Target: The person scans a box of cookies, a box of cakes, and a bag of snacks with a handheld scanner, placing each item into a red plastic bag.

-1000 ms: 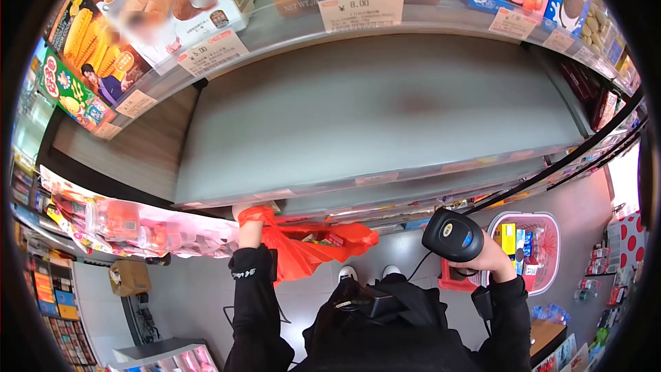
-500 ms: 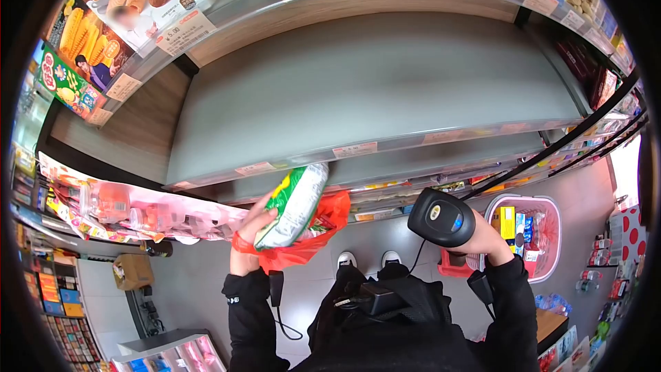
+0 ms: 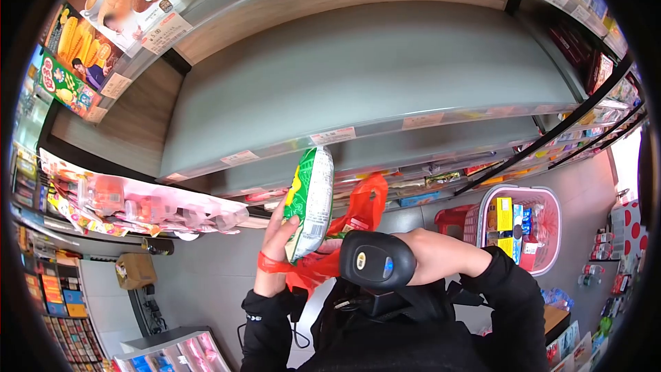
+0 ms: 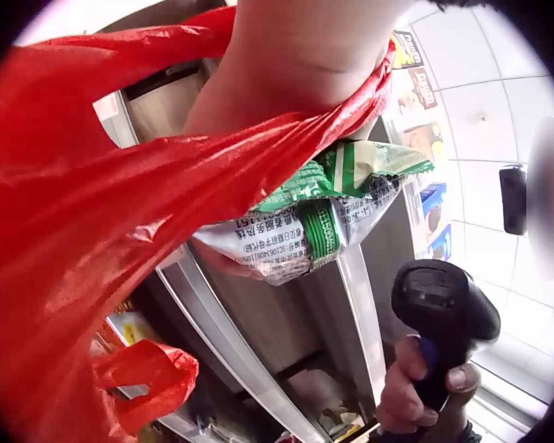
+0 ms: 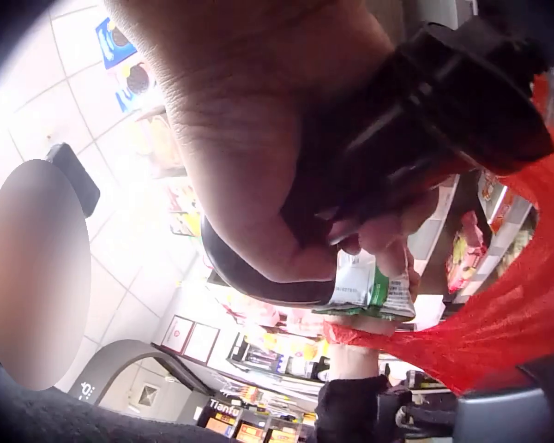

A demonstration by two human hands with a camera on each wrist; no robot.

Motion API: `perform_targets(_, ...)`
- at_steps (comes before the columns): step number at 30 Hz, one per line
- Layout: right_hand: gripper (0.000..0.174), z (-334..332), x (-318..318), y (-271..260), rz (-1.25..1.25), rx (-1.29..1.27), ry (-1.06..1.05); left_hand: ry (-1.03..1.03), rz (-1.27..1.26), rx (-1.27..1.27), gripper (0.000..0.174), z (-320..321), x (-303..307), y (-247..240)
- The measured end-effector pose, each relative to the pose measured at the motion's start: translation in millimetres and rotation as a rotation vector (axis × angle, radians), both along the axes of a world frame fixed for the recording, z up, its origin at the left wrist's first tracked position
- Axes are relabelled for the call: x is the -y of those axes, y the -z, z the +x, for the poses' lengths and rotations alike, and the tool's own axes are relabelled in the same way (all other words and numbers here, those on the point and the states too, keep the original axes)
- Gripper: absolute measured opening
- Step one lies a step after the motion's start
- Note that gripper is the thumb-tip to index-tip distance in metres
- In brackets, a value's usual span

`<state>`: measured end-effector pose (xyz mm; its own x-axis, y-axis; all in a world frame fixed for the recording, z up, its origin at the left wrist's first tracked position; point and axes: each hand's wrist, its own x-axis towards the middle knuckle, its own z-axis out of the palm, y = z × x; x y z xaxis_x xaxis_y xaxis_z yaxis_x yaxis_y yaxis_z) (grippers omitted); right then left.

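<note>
My left hand (image 3: 275, 240) grips a green-and-white snack bag (image 3: 317, 200) upright in front of the shelf edge, its barcode side turned to the right. A red plastic bag (image 3: 370, 200) hangs by its handle from the left wrist, with some packets partly showing inside. In the left wrist view the red film (image 4: 166, 203) stretches across the wrist, and printed text shows on the snack bag (image 4: 295, 240). My right hand (image 3: 437, 258) holds a black barcode scanner (image 3: 375, 260) by its handle, close to the right of the snack bag. Fingers curl round that handle (image 4: 434, 383) in the left wrist view.
A wide grey shelf (image 3: 372, 76) spans the front, with price tags along its edges and boxed snacks above. On the floor at right stands a pink basket (image 3: 553, 255) of packaged goods beside a red one (image 3: 451, 218). Clear jars (image 3: 107, 193) line the left.
The left hand, first down by the lower shelf, has come up with the snack bag and tilted it more upright. The right hand has carried the scanner left, close to the bag.
</note>
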<state>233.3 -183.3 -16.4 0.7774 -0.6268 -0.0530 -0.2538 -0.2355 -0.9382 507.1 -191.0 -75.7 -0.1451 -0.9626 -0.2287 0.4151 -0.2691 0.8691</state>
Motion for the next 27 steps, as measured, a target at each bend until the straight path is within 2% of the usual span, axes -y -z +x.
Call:
perform_targets(8, 0.049, -18.2, -7.7, 3.3, -0.010, -0.003, -0.019, -0.005, -0.020, 0.001, 0.055, -34.3, -18.8, 6.7)
perform_targets(16, 0.039, -47.8, -14.2, 1.5, -0.006, -0.040, 0.044, 0.047, -0.030, -0.045, 0.055, -51.5, -22.6, 11.4)
perform_targets(21, 0.039, -58.2, -17.3, 10.1, -0.028, -0.005, 0.066, 0.009, 0.043, 0.001, 0.055, -66.5, -26.7, -9.8)
perform_targets(27, 0.042, -73.9, -15.4, 12.9, -0.016, 0.005, 0.051, 0.062, 0.020, -0.017, 0.054, -61.7, -22.4, -0.3)
